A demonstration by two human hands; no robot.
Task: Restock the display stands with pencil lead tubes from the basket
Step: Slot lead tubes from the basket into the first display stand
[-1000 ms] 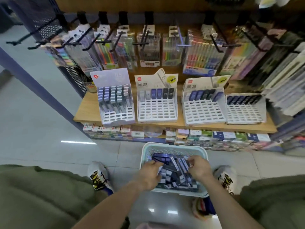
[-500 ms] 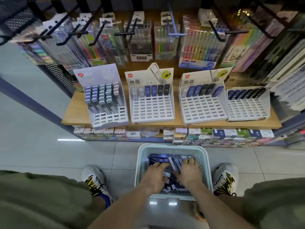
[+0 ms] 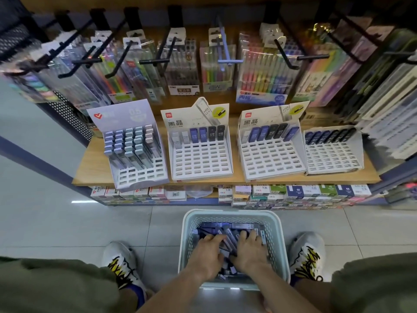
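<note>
A pale green perforated basket stands on the floor between my shoes and holds a pile of dark blue and black pencil lead tubes. My left hand and my right hand are both down inside it, side by side, with fingers spread on the pile. I cannot see a tube pinched in either hand. On the wooden shelf stand a lilac stand, a white stand, another white stand and a smaller white stand. Each white one has tubes only in its back row.
Black pegboard hooks with hanging pen packs jut out above the stands. Small boxes fill the ledge under the shelf. My shoes flank the basket on the grey tiled floor.
Both hands have pushed deeper into the basket and drawn closer together over the tubes. My view has shifted, bringing the basket nearer between my feet.
</note>
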